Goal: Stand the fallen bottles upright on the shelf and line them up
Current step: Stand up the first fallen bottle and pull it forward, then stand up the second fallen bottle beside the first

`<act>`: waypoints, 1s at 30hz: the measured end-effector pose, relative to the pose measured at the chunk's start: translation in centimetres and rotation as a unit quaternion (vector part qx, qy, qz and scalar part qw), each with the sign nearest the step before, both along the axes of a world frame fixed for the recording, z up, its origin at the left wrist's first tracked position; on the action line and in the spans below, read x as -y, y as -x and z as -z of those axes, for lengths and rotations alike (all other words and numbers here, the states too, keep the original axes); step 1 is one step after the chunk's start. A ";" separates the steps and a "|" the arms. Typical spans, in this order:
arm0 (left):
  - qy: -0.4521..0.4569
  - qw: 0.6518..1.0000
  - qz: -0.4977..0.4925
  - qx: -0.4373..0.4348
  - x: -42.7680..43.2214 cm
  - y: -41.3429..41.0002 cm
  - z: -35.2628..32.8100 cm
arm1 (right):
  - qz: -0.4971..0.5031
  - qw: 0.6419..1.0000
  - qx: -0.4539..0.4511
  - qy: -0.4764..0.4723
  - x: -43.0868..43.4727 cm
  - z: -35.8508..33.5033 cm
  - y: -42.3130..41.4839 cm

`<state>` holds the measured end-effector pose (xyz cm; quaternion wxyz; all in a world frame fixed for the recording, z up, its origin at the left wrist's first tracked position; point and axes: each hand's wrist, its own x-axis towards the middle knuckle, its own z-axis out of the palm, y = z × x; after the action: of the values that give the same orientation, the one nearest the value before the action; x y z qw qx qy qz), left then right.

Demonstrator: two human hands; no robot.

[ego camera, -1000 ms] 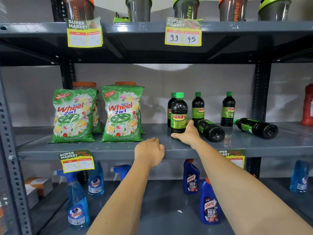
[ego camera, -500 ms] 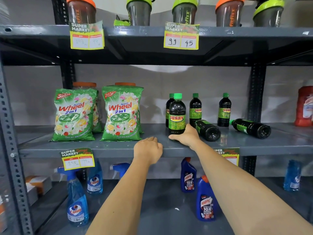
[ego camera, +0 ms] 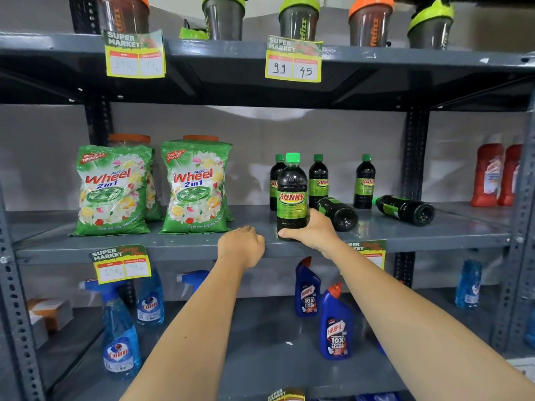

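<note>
On the grey middle shelf [ego camera: 405, 235], my right hand [ego camera: 314, 231] grips the base of an upright dark Sunny bottle [ego camera: 291, 195] with a green cap, near the front edge. Three more Sunny bottles stand behind it: one at the left rear [ego camera: 274, 180], one in the middle [ego camera: 318, 178], one to the right [ego camera: 364, 180]. Two bottles lie on their sides: one [ego camera: 337, 212] just right of my hand, another [ego camera: 405, 209] further right. My left hand [ego camera: 241, 246] rests as a closed fist on the shelf's front edge, holding nothing.
Two green Wheel detergent bags [ego camera: 111, 189] [ego camera: 197, 186] stand at the shelf's left. Red bottles [ego camera: 489, 175] stand far right. Shaker cups [ego camera: 299, 17] line the top shelf. Blue Colin sprays [ego camera: 120, 337] and Harpic bottles [ego camera: 335, 325] fill the lower shelf. Price tags [ego camera: 293, 59] hang from shelf edges.
My right hand stays on the front Sunny bottle, which stands in about the same spot. The view has shifted slightly right and down. My left fist has not moved.
</note>
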<state>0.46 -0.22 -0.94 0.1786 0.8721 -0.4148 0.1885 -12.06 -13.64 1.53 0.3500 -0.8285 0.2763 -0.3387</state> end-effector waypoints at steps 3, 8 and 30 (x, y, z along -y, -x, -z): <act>-0.002 1.000 0.001 0.004 0.0 -0.1 0.1 | -0.001 1.000 0.000 -0.004 0.0 0.1 0.0; 0.007 1.000 0.003 0.013 -0.1 0.0 0.1 | -0.015 0.998 0.055 -0.021 -0.4 0.2 1.0; 0.001 0.970 0.136 0.200 10.2 9.8 2.6 | 0.138 0.989 -0.009 0.047 14.8 -4.6 4.3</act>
<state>-9.36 -10.37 -3.57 0.1173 0.7521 -0.5563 0.3333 -16.38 -28.44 6.10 0.2578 -0.8012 0.3749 -0.3888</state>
